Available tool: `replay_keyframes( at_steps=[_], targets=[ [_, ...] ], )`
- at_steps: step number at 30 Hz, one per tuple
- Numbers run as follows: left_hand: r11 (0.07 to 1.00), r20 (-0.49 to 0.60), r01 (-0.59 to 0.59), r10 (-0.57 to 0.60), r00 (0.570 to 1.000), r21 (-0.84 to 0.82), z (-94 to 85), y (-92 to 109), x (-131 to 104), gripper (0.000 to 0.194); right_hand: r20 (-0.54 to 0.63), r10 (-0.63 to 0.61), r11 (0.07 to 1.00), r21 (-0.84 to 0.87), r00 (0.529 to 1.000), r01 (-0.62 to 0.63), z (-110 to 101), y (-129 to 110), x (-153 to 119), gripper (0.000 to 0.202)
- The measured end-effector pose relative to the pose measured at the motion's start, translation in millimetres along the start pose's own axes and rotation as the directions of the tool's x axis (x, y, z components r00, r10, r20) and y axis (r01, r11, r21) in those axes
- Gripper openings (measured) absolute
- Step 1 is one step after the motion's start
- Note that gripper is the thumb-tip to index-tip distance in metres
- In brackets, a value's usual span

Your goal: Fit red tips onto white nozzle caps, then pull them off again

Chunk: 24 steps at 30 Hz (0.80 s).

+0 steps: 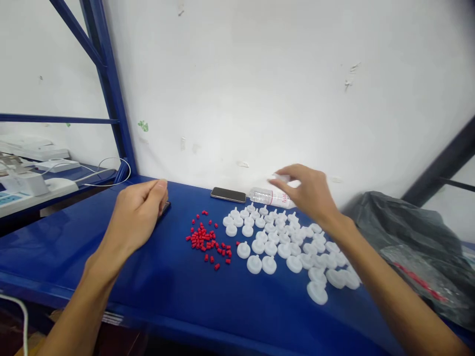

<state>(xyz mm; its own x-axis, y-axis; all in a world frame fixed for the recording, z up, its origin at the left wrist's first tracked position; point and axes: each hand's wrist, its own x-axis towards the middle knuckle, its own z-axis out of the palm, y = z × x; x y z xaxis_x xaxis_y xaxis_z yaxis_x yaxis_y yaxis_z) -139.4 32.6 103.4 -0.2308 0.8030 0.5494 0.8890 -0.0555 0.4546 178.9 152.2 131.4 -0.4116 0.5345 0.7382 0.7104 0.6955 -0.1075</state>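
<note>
My left hand [139, 212] is curled into a fist above the left side of the blue table [178, 301]; whatever may be inside it is hidden. A dark flat object [165, 209] lies partly covered behind that hand. On the right, my right hand [311, 190] is raised over the far edge of the white pieces, thumb and fingertips pinching a whitish plastic piece [282, 177], mostly hidden by the fingers. Below it spread many white round plastic caps with short spouts [269, 264]. Between my hands lies a loose group of small red caps [202, 240].
A phone [228, 194] and a clear plastic bottle [265, 196] lie by the white wall. At the right sits a dark plastic bag [386, 222] with a clear bag of red pieces [423, 282]. Blue frame posts [111, 84] and a power strip [55, 190] are at left.
</note>
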Motion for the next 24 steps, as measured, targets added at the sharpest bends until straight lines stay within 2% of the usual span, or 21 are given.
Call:
replay_keyframes(
  at_steps=[2,4,6,10,16,21,24],
  targets=[
    [0.998,0.068,0.021,-0.025,0.997,0.056,4.3,-9,4,0.047,-0.021,0.169,0.986,0.002,0.985,-0.169,-6,30,-11,0.022],
    [0.99,0.191,-0.002,-0.025,0.981,0.138,19.4,-16,5,0.041,-0.016,0.284,0.959,0.004,0.959,-0.284,-5,56,-24,0.023],
    [0.973,0.311,-0.077,0.005,0.95,0.219,38.1,-22,5,0.037,0.062,0.343,0.939,-0.028,0.937,-0.341,1,77,-36,0.024],
    [0.952,0.391,-0.15,0.036,0.92,0.266,61.2,-35,2,0.035,0.197,0.433,0.889,-0.254,0.88,-0.381,15,109,-51,0.024],
    [0.938,0.477,-0.219,0.069,0.876,0.268,65.0,-46,3,0.034,0.265,0.547,0.817,-0.375,0.794,-0.438,20,136,-64,0.016],
    [0.945,0.518,-0.246,0.104,0.849,0.215,70.0,-43,1,0.032,0.367,0.559,0.82,-0.377,0.743,-0.431,23,146,-70,0.013],
    [0.953,0.527,-0.255,0.133,0.84,0.166,70.6,-38,0,0.032,0.434,0.541,0.839,-0.344,0.721,-0.422,23,147,-70,0.026]
  ],
)
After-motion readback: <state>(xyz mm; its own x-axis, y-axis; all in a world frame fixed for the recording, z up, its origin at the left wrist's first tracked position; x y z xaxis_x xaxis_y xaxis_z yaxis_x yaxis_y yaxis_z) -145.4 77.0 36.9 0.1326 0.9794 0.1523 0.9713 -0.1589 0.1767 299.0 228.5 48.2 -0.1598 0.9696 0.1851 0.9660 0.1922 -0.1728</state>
